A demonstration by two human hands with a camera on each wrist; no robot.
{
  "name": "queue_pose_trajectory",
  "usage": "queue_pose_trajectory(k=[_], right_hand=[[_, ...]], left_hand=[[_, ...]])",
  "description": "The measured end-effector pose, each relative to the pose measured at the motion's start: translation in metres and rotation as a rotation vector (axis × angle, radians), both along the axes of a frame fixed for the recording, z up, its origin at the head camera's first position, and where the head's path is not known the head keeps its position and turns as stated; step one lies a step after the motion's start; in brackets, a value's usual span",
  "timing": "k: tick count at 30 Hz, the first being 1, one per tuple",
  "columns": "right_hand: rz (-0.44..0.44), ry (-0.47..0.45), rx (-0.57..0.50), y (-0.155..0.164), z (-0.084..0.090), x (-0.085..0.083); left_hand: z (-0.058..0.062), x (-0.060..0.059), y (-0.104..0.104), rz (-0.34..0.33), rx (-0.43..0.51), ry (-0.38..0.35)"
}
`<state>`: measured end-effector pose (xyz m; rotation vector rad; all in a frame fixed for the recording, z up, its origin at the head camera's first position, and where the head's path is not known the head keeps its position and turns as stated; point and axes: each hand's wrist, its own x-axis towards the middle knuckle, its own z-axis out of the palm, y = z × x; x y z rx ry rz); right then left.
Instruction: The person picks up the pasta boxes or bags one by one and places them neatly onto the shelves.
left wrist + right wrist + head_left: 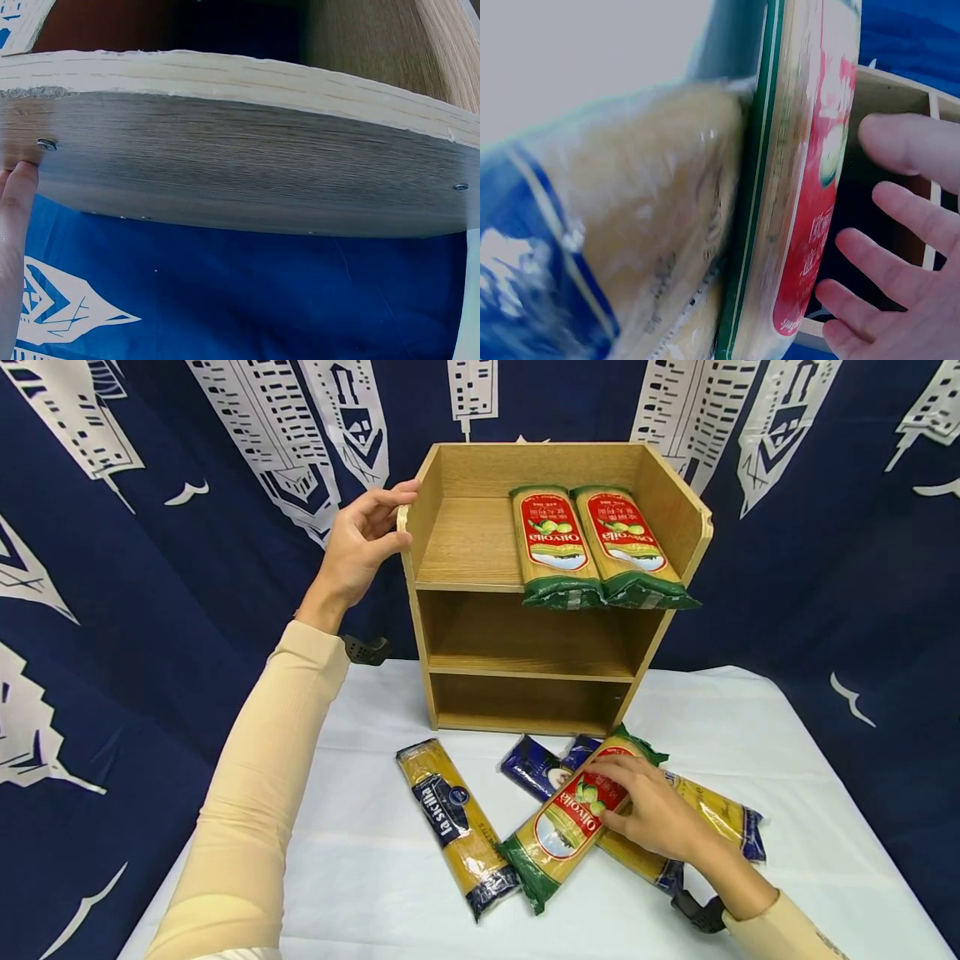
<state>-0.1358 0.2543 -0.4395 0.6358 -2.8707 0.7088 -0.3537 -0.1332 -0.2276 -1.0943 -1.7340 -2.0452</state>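
- Head view: the left hand [360, 547] sits at ten o'clock, thumb and curled fingers clasping the top front corner of the left wall of the wooden shelf unit [678, 510]. Two red-and-green spaghetti packs [592, 547] lie side by side on the unit's top shelf, right half, their ends overhanging the front edge.
- Head view, lower part: the right hand [648, 810] at five o'clock rests with loosely spread, nearly straight fingers on a third red-and-green pack [558, 827], which lies slanted on the white tablecloth [360, 827], across two blue-ended packs [723, 814]. A further blue-labelled pack [453, 822] lies apart at seven o'clock of the pile.
- Left wrist view: only one fingertip [19, 187] shows, at nine o'clock, pressed against the unit's wooden side panel [247, 165] beside a screw; the grip itself is out of sight here.
- Right wrist view: the right hand's fingers [900, 247] are spread and straight at four o'clock, lying next to the red label of the red-and-green pack [810, 225]. A blue-ended pack [615, 255] fills the frame's left side, touching it.
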Motion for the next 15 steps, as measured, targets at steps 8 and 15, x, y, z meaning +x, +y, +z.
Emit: queue_pose_trajectory(k=[8, 15], right_hand=[[-0.226, -0.018, -0.116, -0.010, 0.003, 0.024], [-0.402, -0.199, -0.234, -0.021, 0.001, 0.042]], left_hand=[[0.003, 0.003, 0.000, 0.006, 0.006, -0.042], [0.003, 0.003, 0.000, 0.001, 0.008, -0.039]])
